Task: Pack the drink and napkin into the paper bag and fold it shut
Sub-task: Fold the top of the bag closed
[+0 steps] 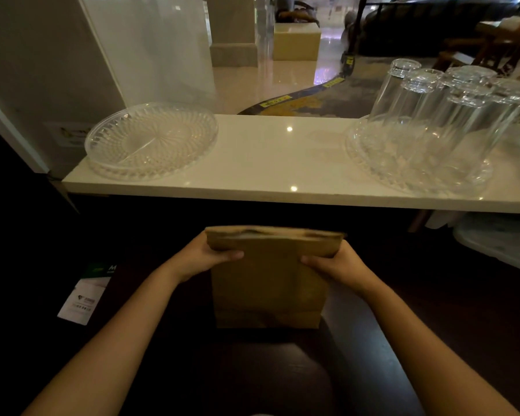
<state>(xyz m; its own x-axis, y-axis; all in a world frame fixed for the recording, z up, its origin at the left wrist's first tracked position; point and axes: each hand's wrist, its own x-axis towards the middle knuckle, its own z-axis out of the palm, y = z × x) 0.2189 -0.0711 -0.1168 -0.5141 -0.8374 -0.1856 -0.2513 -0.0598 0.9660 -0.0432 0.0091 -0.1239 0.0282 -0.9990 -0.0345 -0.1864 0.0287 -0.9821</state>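
place: café or lounge counter | evidence: upturned glasses (451, 94) on tray (418, 172); white counter (267, 157); polished lobby floor (252, 82)

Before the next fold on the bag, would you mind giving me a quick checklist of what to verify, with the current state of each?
1. Paper bag standing upright on the dark surface: ok.
2. Left hand gripping the bag's top left corner: ok.
3. Right hand gripping the top right corner: ok.
4. Top edge folded over evenly across its width: ok, one fold shows.
5. Drink and napkin inside: cannot tell, the bag hides its contents.
6. Room above the bag, below the white counter: ok, a gap shows.
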